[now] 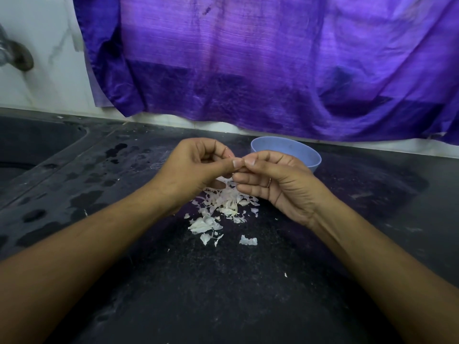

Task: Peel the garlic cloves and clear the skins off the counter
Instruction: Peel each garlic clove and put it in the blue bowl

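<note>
A dark speckled counter (223, 281) carries a heap of garlic skins (221, 209) (papery, white) and a blue bowl (298, 151).

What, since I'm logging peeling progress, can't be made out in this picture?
Head view only:
The garlic clove: nearly covered by the grip of left hand and right hand; skin left unknown.
The blue bowl: bottom hidden behind the right hand; contents unseen.
The skins: pile's far part under the hands; any cloves among them too small to tell.
The sink: cut off by the left edge.
</note>
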The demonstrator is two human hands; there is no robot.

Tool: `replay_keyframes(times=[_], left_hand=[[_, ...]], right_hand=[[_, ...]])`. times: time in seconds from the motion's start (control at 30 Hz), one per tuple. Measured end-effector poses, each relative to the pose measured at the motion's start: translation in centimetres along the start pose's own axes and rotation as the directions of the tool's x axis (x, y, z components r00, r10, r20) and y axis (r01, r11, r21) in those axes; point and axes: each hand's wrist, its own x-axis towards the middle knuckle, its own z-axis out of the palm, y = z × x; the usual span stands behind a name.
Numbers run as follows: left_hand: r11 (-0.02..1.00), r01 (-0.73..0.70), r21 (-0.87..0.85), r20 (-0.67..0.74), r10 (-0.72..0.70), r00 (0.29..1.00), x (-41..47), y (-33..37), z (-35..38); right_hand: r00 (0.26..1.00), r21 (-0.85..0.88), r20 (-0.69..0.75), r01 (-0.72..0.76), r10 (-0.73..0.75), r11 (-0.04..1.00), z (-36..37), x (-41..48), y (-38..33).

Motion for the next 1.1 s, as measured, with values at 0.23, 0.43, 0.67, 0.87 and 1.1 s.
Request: replay_keyframes(times=[0.23, 0.43, 0.67, 0.87, 1.1], left_hand=[[0.999, -0.01, 0.053, 0.001, 0.01, 1.0, -0.1, -0.2, 0.2], [0.998, 0.003, 0.07, 0.006, -0.004, 1.0, 0.1, -0.5, 0.0], [0.98, 0.04, 0.194, -0.033, -0.034, 0.999, 0.4, -1.1, -0.4], [0.958, 0.021, 0.285, -0.025, -0.014, 1.0, 0.1, -0.8, -0.3], [0.942, -0.065, 0.328, -0.021, 0.076, 0.997, -0.2, -0.3, 0.0]], right_hand=[[1.0, -0.053, -0.021, 0.009, -0.01, 0.999, -0.4, 0.2, 0.1], [0.991, -0.242, -0.054, 0.102, -0.119, 0.965, -0.5, 0.1, 0.4], [0.981, -0.179, -0.128, 0.119, -0.144, 0.977, -0.6, 0.4, 0.5], [0.982, -0.219, -0.113, 0.127, -0.154, 0.967, -0.8, 0.3, 0.3], [0.976, -0.33, -0.103, 0.148, -0.192, 0.932, -0.6, 0.3, 0.7]])
